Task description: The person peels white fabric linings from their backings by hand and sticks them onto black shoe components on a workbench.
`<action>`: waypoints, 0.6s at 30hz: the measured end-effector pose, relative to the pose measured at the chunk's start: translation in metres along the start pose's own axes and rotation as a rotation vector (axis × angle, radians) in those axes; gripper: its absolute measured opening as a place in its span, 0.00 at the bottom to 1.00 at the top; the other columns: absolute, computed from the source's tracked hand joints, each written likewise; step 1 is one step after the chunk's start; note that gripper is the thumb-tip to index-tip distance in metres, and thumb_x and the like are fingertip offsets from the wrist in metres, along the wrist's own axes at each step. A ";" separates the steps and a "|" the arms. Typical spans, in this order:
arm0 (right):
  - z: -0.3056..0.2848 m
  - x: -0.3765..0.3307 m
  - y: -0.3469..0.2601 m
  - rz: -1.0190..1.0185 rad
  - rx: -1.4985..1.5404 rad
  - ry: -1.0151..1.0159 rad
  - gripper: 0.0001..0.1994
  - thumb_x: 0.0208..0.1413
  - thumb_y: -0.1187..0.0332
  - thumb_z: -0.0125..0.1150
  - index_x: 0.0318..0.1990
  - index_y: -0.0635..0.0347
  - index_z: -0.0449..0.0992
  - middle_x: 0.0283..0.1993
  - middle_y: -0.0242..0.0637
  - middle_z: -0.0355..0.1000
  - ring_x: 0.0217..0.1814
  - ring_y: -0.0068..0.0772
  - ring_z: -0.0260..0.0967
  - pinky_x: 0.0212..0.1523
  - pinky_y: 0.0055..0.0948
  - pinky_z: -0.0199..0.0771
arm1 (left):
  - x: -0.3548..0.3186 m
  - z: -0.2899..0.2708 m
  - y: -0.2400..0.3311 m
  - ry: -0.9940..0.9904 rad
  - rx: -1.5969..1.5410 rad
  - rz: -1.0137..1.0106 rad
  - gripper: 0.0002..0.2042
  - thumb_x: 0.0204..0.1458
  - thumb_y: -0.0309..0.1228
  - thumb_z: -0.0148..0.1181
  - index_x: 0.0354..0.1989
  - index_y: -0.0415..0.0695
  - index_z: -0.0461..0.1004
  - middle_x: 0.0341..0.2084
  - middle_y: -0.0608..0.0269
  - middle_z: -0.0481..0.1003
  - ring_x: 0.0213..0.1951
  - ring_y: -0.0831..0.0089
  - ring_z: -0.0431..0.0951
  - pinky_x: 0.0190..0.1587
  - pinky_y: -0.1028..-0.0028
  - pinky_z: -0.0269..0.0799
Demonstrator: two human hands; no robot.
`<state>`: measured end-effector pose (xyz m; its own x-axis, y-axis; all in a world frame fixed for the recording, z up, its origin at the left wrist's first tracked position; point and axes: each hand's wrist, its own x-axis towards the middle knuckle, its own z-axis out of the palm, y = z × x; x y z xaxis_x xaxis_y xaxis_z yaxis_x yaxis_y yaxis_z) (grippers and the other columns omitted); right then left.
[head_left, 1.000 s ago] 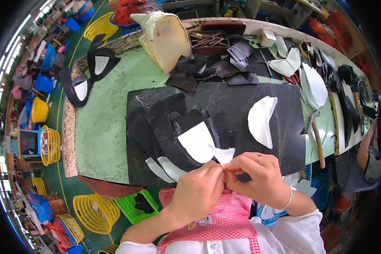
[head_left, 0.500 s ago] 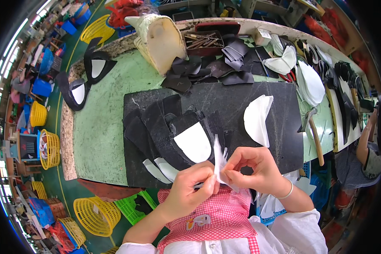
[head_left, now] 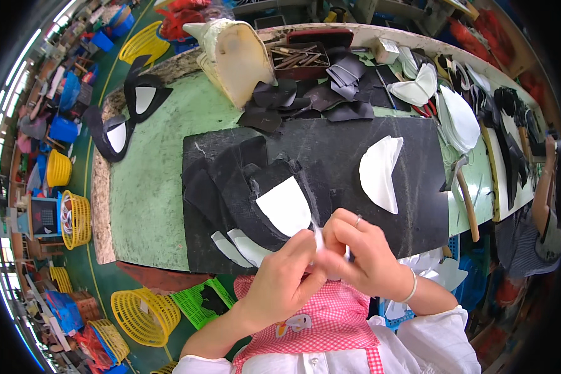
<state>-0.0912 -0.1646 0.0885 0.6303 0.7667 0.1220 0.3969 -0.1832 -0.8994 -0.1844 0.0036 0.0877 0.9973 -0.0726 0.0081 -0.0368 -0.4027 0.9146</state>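
Both hands meet over the near edge of a black work board [head_left: 417, 149]. My left hand [head_left: 285, 274] and my right hand [head_left: 363, 255] are closed on a thin white piece [head_left: 318, 239], seen nearly edge-on and mostly hidden by fingers. Just beyond them lie overlapping black shoe uppers [head_left: 237, 193]. On the front one rests a white toe-shaped piece [head_left: 285, 207], flat with its rounded end toward me. Two more white edges [head_left: 246, 248] show at the near ends of the uppers. Right of these, a small stack of curved white pieces [head_left: 378, 171] lies on the board.
Black scraps [head_left: 311, 103], a tray of pen-like sticks [head_left: 299, 57] and a whitish container [head_left: 237, 59] stand behind the board. A hammer [head_left: 465, 199] and white pieces [head_left: 460, 118] lie right. Two black uppers [head_left: 115, 134] sit left. Another person's arm [head_left: 545, 174] shows far right.
My right hand has turned and moved slightly left, its fingers now folded closer over the white piece. My left hand has tilted inward, and less of the piece shows. The board's things stay put.
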 end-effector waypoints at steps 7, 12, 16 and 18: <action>-0.082 -0.046 0.041 0.508 0.254 -0.059 0.04 0.56 0.80 0.57 0.29 0.66 0.73 0.31 0.37 0.72 0.32 0.28 0.71 0.35 0.26 0.71 | -0.030 -0.053 -0.024 0.564 -0.082 -0.152 0.11 0.63 0.31 0.52 0.43 0.35 0.75 0.27 0.64 0.76 0.29 0.82 0.71 0.33 0.77 0.68; -0.079 -0.065 0.024 0.158 -0.129 -0.674 0.36 0.48 0.55 0.74 0.62 0.59 0.67 0.49 0.41 0.74 0.48 0.41 0.72 0.46 0.32 0.75 | -0.023 -0.072 -0.029 0.727 0.572 0.262 0.06 0.52 0.29 0.59 0.29 0.40 0.72 0.23 0.61 0.73 0.24 0.68 0.74 0.27 0.71 0.70; -0.024 -0.022 -0.002 0.154 0.269 -0.186 0.29 0.52 0.57 0.71 0.57 0.65 0.70 0.45 0.44 0.72 0.42 0.40 0.72 0.43 0.33 0.74 | 0.018 -0.021 -0.004 0.286 0.494 0.530 0.13 0.37 0.36 0.72 0.23 0.50 0.71 0.25 0.66 0.72 0.24 0.68 0.75 0.23 0.71 0.71; -0.021 0.000 -0.009 0.061 0.237 -0.202 0.19 0.58 0.65 0.66 0.50 0.70 0.73 0.42 0.42 0.70 0.39 0.33 0.72 0.39 0.30 0.73 | 0.023 -0.013 0.009 0.224 0.359 0.416 0.13 0.37 0.35 0.73 0.21 0.49 0.70 0.23 0.65 0.71 0.24 0.67 0.75 0.25 0.72 0.71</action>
<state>-0.0808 -0.1753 0.1055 0.4933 0.8699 0.0007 0.1813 -0.1020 -0.9781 -0.1609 0.0099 0.1015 0.8820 -0.1122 0.4576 -0.4080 -0.6677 0.6226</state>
